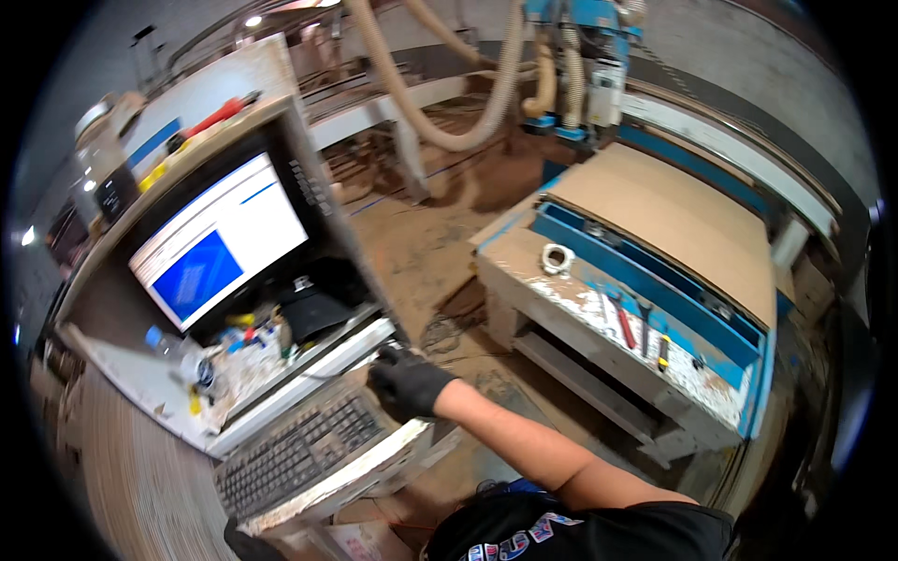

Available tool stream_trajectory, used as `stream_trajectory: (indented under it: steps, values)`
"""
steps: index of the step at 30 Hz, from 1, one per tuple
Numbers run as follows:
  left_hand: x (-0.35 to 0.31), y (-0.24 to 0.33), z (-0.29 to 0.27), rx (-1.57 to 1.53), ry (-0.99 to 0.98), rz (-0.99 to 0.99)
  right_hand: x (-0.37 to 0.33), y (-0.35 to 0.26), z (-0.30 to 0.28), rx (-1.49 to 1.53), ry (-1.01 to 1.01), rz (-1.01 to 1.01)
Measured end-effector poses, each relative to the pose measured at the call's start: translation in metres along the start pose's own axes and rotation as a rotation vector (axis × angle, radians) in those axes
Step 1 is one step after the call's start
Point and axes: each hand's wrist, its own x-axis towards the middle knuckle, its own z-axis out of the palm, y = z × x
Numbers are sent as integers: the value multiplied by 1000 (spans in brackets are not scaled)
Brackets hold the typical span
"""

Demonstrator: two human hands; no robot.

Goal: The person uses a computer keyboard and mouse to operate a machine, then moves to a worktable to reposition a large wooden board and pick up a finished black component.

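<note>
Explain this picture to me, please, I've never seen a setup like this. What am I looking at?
There's no robot here: a wide fisheye camera on a person's head looks down, so straight edges bend. Their right hand, in a dark glove, is beside the keyboard; whether it holds anything is hidden. A dark shape at the lower left may be the left hand, but it's unclear. Above the keyboard, a lit screen sits in a cabinet. To the right, a large machine's bench holds a white ring, a red-handled tool and a yellow-and-black tool.
</note>
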Motion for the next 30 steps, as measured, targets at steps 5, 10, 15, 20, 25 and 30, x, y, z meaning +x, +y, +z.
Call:
stream_trajectory:
  steps: [5, 10, 15, 20, 25, 30]
  values:
    - [3, 27, -12, 107, -38, -224, -7, -8, -8, 22, 44, -10]
    - [4, 16, -13, 134, -31, -171, -6, -10, -4, 35, 19, 43]
    - [3, 6, -11, 114, -3, -174, -5, -14, -7, 32, 6, 80]
    - [4, 6, -7, 74, 7, -164, -5, -4, 3, -17, 72, 30]
    - [4, 8, -9, 96, 4, -204, -3, -11, -8, -2, -93, 95]
    - [3, -2, -8, 79, 23, -118, -5, -14, -11, -29, -67, 63]
